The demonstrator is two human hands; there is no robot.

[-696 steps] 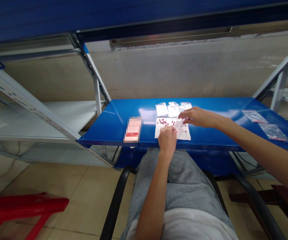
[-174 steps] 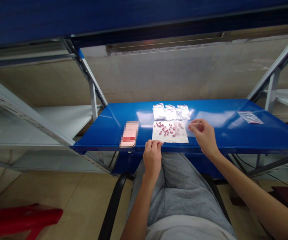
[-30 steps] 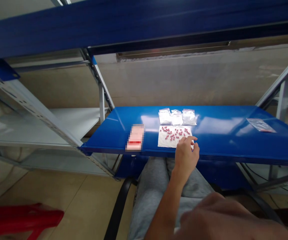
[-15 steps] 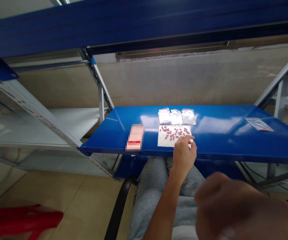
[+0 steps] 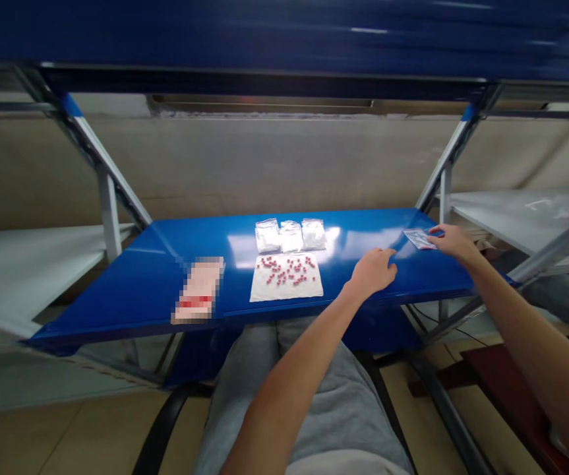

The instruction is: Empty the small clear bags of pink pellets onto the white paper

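Note:
My right hand (image 5: 452,243) reaches to the right part of the blue shelf, thumb and fingertips closed on the near right edge of a flat clear zip bag (image 5: 417,238). My left hand (image 5: 374,270) hovers over the shelf surface between that bag and a white cloth (image 5: 287,295); its thumb and fingers are apart and nothing shows in them. Many small red beads (image 5: 297,266) lie scattered over the cloth. Behind the cloth, three small zip bags (image 5: 291,237) lie side by side with whitish, shiny surfaces.
A pixelated pinkish packet with a red band (image 5: 199,290) lies left of the cloth. The blue shelf (image 5: 130,290) has metal uprights (image 5: 109,204) at its sides and another blue shelf (image 5: 264,39) overhead. A dark red stool (image 5: 506,382) stands low at the right.
The view has turned rightward. My right hand has gone from the near foreground to the clear zip bag. My left hand has moved off the beads and cloth to the right.

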